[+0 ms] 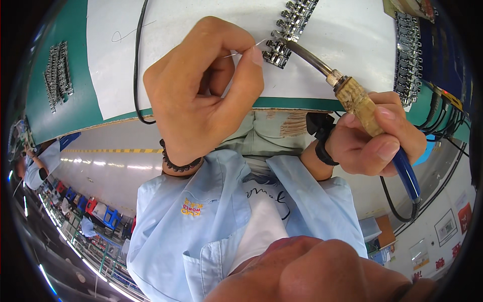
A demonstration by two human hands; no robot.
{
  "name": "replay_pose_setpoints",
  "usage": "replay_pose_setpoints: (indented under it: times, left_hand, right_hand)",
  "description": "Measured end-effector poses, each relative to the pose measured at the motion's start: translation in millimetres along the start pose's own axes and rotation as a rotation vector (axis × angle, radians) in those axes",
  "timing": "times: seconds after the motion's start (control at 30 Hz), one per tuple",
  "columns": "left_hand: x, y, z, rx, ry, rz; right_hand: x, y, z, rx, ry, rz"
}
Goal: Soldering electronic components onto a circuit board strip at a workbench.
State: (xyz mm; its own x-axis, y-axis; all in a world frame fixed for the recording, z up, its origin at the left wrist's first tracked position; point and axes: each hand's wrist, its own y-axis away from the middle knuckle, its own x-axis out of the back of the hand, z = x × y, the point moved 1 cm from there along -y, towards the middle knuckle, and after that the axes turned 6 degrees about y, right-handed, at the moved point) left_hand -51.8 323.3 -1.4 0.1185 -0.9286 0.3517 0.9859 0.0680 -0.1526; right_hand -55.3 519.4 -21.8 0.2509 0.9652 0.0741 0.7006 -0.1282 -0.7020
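Observation:
My left hand [206, 83] is closed, with thumb and forefinger pinching a thin silvery solder wire [260, 43]. The wire's free end points at a row of small shiny metal connectors [294, 22] lying slantwise on a white sheet. In my right hand [380, 133] is a soldering iron [356, 98], gripped by its worn, tape-wrapped handle with a blue rear end. Its dark tip meets the row near the lower end; whether it touches metal or hovers just above, I cannot tell. The wire end sits just left of the tip.
The white sheet [113, 65] covers much of the green bench [37, 110]. More connector rows [59, 75] lie at the left, and a long stack of them [408, 58] at the right. A black cable [137, 65] crosses the sheet. Bundled cables [448, 113] hang by the right edge.

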Motion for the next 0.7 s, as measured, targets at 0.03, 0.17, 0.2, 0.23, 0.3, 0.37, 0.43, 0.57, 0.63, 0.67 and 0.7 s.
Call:
replay_pose_setpoints:
  times: [0.03, 0.17, 0.2, 0.23, 0.3, 0.37, 0.43, 0.57, 0.63, 0.67, 0.7]
  left_hand:
    - [0.4, 0.1, 0.1, -0.003, 0.004, 0.009]
    - [0.2, 0.8, -0.9, -0.015, 0.012, 0.013]
    - [0.2, 0.8, -0.6, -0.015, 0.011, 0.013]
    - [-0.1, 0.8, -0.2, -0.004, 0.005, 0.004]
    - [-1.0, 0.5, 0.5, 0.018, -0.007, -0.015]
    - [-2.0, -0.5, -0.4, 0.007, -0.009, -0.017]
    - [-2.8, -1.2, -1.2, -0.015, -0.013, -0.021]
    - [-3.7, -1.8, 0.8, -0.006, -0.011, -0.026]
    - [-4.1, -1.7, -0.3, -0.014, -0.012, -0.027]
    - [-4.4, -1.7, -1.0, -0.021, -0.013, -0.029]
    - [-4.7, -1.8, -1.4, -0.029, -0.014, -0.029]
  right_hand:
    - [-0.3, 1.0, 0.6, 0.004, -0.011, 0.019]
    - [0.9, 3.6, 2.2, 0.038, -0.026, 0.067]
    - [1.5, 3.8, 2.3, 0.053, -0.029, 0.08]
    - [2.7, 2.6, 2.5, 0.053, -0.03, 0.08]
    - [5.5, -2.9, 1.9, 0.141, 0.105, -0.066]
    - [5.9, -4.1, 1.7, 0.184, 0.172, -0.14]
    - [5.7, -3.9, 1.8, 0.187, 0.18, -0.153]
    - [6.5, -4.9, 1.1, 0.184, 0.198, -0.187]
    - [6.2, -4.8, 0.5, 0.182, 0.204, -0.202]
    - [5.7, -4.6, 0.0, 0.178, 0.196, -0.199]
    - [5.2, -4.3, -0.4, 0.173, 0.187, -0.197]
